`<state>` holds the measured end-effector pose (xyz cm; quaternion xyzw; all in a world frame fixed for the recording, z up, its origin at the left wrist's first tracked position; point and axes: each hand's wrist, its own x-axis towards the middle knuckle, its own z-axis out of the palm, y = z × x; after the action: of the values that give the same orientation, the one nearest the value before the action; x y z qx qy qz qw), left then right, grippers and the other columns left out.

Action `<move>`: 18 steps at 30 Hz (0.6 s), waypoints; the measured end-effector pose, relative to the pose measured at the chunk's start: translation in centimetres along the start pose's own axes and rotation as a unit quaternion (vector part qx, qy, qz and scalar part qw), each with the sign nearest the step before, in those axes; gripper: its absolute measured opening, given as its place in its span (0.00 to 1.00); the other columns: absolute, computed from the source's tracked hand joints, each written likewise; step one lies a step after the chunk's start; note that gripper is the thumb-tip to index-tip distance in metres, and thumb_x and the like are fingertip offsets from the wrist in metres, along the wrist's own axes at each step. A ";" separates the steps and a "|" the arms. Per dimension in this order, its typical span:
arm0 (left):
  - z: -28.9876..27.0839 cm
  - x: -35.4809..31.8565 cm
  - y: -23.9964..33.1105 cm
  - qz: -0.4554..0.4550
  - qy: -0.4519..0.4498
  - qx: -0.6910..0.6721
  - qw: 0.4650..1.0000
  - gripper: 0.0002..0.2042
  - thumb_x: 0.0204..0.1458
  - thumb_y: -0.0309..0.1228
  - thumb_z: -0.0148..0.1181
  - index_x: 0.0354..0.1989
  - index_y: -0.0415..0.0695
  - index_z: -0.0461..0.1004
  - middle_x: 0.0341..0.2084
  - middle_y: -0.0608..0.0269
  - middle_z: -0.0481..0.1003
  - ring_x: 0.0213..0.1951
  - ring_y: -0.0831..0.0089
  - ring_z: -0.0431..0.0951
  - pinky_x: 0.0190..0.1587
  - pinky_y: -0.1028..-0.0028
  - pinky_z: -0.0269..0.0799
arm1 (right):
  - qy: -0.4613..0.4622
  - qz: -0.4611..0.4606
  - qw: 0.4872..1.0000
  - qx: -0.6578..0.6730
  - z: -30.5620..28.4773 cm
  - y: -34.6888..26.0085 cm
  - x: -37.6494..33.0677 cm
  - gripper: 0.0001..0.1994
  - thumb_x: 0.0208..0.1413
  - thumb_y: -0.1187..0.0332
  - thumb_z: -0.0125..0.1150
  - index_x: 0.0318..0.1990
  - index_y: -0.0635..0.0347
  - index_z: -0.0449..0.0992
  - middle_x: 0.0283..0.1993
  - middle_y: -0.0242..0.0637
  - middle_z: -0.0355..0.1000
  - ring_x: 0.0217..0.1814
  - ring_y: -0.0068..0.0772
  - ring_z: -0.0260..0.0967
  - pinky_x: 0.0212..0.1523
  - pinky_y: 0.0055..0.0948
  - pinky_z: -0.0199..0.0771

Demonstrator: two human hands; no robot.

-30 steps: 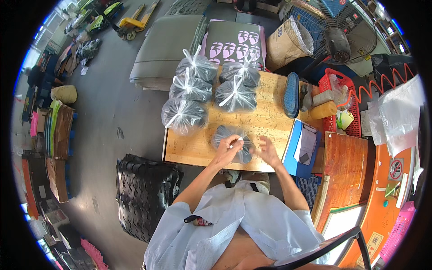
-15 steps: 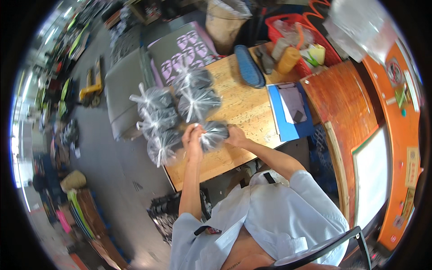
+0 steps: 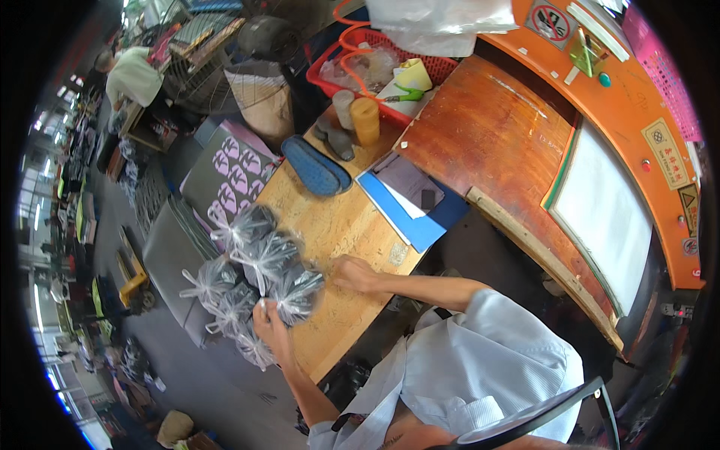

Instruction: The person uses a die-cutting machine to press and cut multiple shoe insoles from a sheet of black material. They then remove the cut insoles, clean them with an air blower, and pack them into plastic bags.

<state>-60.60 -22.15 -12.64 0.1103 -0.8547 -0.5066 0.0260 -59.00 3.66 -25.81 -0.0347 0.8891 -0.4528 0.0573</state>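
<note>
Several knotted clear plastic bags with dark contents stand bunched at the left end of the wooden table (image 3: 360, 225). My left hand (image 3: 271, 326) is at the near side of the bunch, its fingers closed at the tied neck of the nearest right-hand bag (image 3: 301, 291). Behind that one sits another bag (image 3: 266, 255), and a further bag (image 3: 232, 300) lies to its left. My right hand (image 3: 354, 274) is low over the tabletop, just right of the nearest bag and apart from it. It holds nothing, its fingers loosely bent and partly blurred.
Blue insoles (image 3: 311, 169), a yellow bottle (image 3: 365, 121) and a blue folder (image 3: 409, 214) with papers lie toward the back. Behind them stands a red basket (image 3: 442, 71). Grey sheets (image 3: 176, 259) are stacked left of the table. A person (image 3: 135, 79) is at far left.
The bag between my hands has moved left against the others. My right hand has come off it, while my left hand stays at its neck. The view has turned and shifted.
</note>
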 end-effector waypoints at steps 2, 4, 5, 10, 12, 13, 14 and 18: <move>-0.3 -0.9 1.2 0.042 0.081 0.114 0.989 0.13 0.65 0.29 0.59 0.51 0.31 0.76 0.47 0.54 0.79 0.51 0.69 0.77 0.53 0.71 0.71 | 0.098 -0.034 0.994 0.031 -5.1 0.7 -4.6 0.21 0.56 0.66 0.69 0.55 0.66 0.78 0.57 0.54 0.77 0.55 0.54 0.78 0.51 0.41 0.81; 0.4 -1.8 2.3 0.113 0.199 0.264 0.937 0.15 0.65 0.27 0.57 0.55 0.31 0.75 0.51 0.53 0.78 0.52 0.68 0.76 0.54 0.70 0.71 | 0.209 -0.010 0.977 0.046 -11.7 1.4 -10.0 0.19 0.56 0.66 0.68 0.53 0.67 0.77 0.51 0.53 0.78 0.53 0.56 0.77 0.51 0.45 0.80; 1.7 -2.2 2.7 0.130 0.191 0.214 0.949 0.15 0.65 0.27 0.57 0.57 0.31 0.75 0.53 0.53 0.78 0.52 0.68 0.76 0.55 0.70 0.71 | 0.282 0.013 0.959 0.009 -15.0 1.6 -12.2 0.14 0.56 0.69 0.67 0.48 0.64 0.78 0.48 0.51 0.79 0.48 0.54 0.78 0.48 0.44 0.80; 13.5 -7.7 0.3 0.203 -0.116 0.093 0.968 0.14 0.65 0.25 0.59 0.58 0.36 0.76 0.53 0.56 0.78 0.52 0.66 0.79 0.56 0.69 0.73 | 0.380 0.119 0.894 -0.204 -27.8 4.0 -21.1 0.25 0.46 0.71 0.76 0.53 0.64 0.74 0.55 0.49 0.72 0.56 0.55 0.68 0.56 0.48 0.70; 20.6 -9.7 -2.6 0.037 -0.191 0.093 0.976 0.18 0.63 0.37 0.64 0.56 0.38 0.76 0.48 0.55 0.81 0.49 0.63 0.81 0.55 0.66 0.74 | 0.348 0.153 0.904 -0.195 -29.2 4.9 -22.8 0.30 0.45 0.68 0.78 0.56 0.66 0.72 0.59 0.49 0.68 0.58 0.55 0.65 0.59 0.49 0.68; 24.2 -9.9 -4.0 -0.036 -0.207 0.096 0.973 0.21 0.61 0.41 0.66 0.55 0.38 0.76 0.46 0.54 0.81 0.49 0.62 0.81 0.54 0.65 0.75 | 0.345 0.148 0.902 -0.213 -29.3 5.2 -23.4 0.29 0.46 0.70 0.77 0.57 0.66 0.72 0.58 0.49 0.69 0.57 0.55 0.66 0.57 0.49 0.69; 27.4 -9.6 -5.5 -0.034 -0.227 0.113 0.967 0.20 0.61 0.41 0.66 0.53 0.37 0.77 0.43 0.53 0.82 0.48 0.61 0.81 0.52 0.63 0.75 | 0.348 0.142 0.904 -0.203 -29.2 5.8 -23.5 0.28 0.47 0.71 0.76 0.56 0.66 0.73 0.57 0.49 0.70 0.56 0.55 0.67 0.56 0.48 0.70; 36.8 -7.6 -9.2 -0.159 -0.238 0.156 0.945 0.14 0.61 0.35 0.63 0.43 0.33 0.79 0.34 0.50 0.83 0.37 0.60 0.83 0.42 0.61 0.78 | 0.384 0.139 0.897 -0.167 -28.0 7.2 -23.3 0.23 0.49 0.75 0.72 0.54 0.65 0.74 0.53 0.47 0.73 0.52 0.53 0.70 0.52 0.46 0.72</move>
<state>-57.48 6.88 -38.01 0.1241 -0.8755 -0.3764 -0.2765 -39.74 32.96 -13.61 0.2572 0.9002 -0.2628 -0.2331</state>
